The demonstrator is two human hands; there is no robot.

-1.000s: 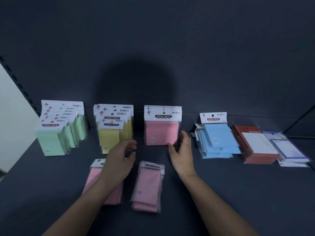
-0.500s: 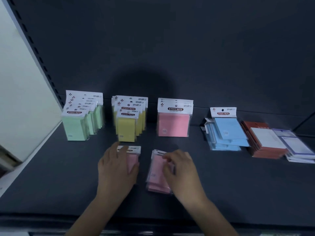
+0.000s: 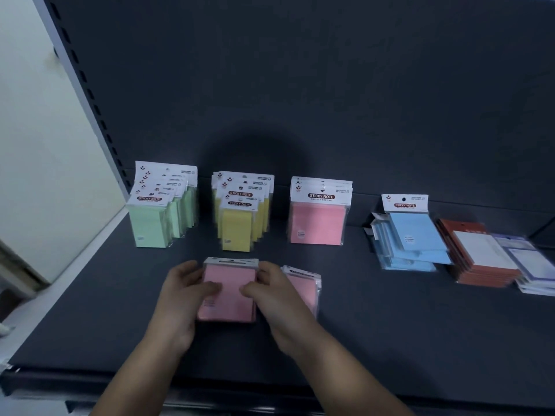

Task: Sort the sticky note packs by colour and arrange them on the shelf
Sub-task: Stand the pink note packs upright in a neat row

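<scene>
A stack of pink sticky note packs [image 3: 229,298] is lifted a little above the dark shelf [image 3: 390,340]. My left hand [image 3: 180,298] grips its left side and my right hand [image 3: 276,298] grips its right side, thumbs on top. More pink packs [image 3: 304,288] lie flat just right of my right hand. Along the back stand rows of green packs [image 3: 156,217], yellow packs [image 3: 240,223] and pink packs [image 3: 318,217]. Blue packs [image 3: 411,238] lie in a loose pile further right.
Red-backed note pads [image 3: 480,253] and purple-edged pads [image 3: 531,265] lie stacked at the far right. A white upright with slots [image 3: 81,85] bounds the shelf on the left. The shelf's front edge [image 3: 270,391] runs below my forearms.
Both hands came back from the standing pink row to the flat pink packs. They now hold the left stack between them, and my right hand left the right pile.
</scene>
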